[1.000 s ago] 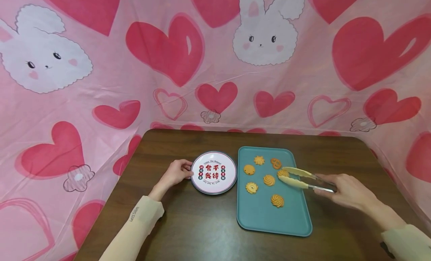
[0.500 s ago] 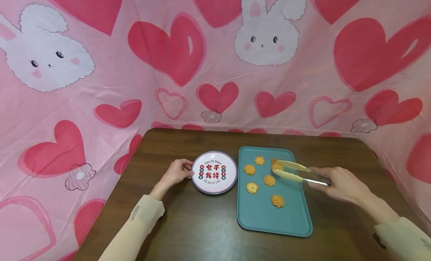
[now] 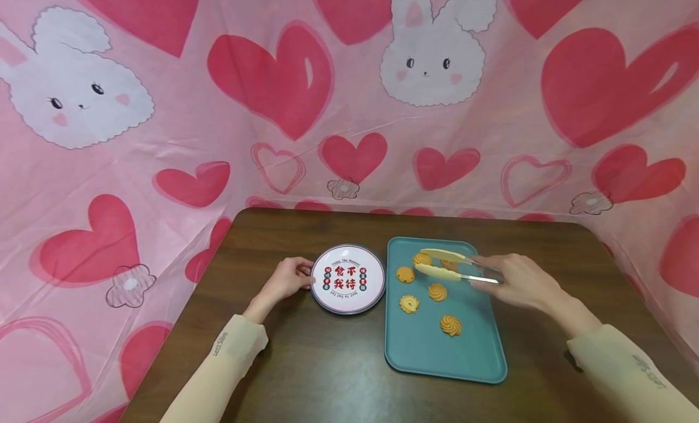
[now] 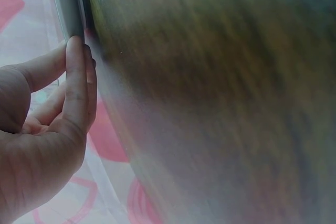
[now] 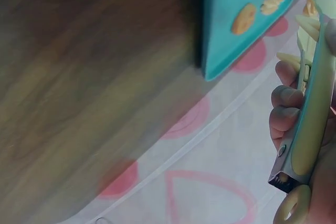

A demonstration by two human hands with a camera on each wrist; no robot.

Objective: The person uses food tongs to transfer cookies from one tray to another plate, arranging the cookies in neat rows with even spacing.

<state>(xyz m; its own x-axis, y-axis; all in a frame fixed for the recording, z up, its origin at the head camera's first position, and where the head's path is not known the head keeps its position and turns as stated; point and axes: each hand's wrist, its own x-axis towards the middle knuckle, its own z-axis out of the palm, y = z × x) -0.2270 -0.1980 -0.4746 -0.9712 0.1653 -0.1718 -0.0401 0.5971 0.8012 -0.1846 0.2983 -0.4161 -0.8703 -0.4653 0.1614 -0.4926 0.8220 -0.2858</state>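
Note:
My left hand holds the left rim of a round white plate with red characters printed in its middle. In the left wrist view, thumb and fingers pinch the plate's edge. My right hand grips metal tongs with cream tips, over the far part of a teal tray. A swirl cookie sits between the tips, and the right wrist view shows this cookie raised above the tray. It hides the star-shaped cookie below. A pretzel-shaped cookie shows partly behind the tongs.
Still on the tray are a round cookie, a ring-like cookie, and two swirls, one a middle swirl cookie, the other a near swirl cookie. The tray stands right beside the plate on a brown wooden table. A pink heart-patterned cloth hangs behind.
The right hand and tongs have moved left and toward the back across the tray, carrying the swirl cookie off its place near the right side. The left hand and plate have stayed put.

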